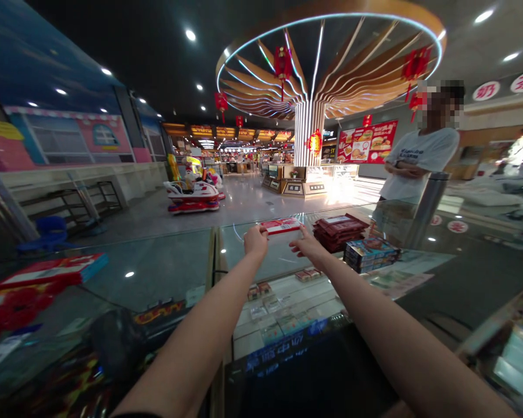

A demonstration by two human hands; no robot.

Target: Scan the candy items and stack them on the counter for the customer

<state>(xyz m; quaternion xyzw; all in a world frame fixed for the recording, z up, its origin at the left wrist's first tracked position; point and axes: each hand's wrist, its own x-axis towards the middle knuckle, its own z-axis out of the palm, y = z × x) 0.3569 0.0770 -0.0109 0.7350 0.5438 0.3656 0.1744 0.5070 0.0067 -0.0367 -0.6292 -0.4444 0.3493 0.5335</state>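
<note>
Fingers [262, 230] of your left hand [255, 241] are closed on the left end of a flat red-and-white box [283, 226], while your right hand [310, 245] is loosely spread, its index fingertip at the box's right end. You have that box toward the far edge of the glass counter [239, 252]; whether it rests there, I cannot tell. Just right of it sit stacked dark-red packets [339, 231], with blue boxes [370, 255] beside them, nearer you.

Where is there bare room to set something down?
The glass counter looks bare between the red-topped box and the left hand; a smaller patch lies between the hands, short of the red-white pack. Crowded: right of the right hand, with maroon packets and a blue box.
</note>
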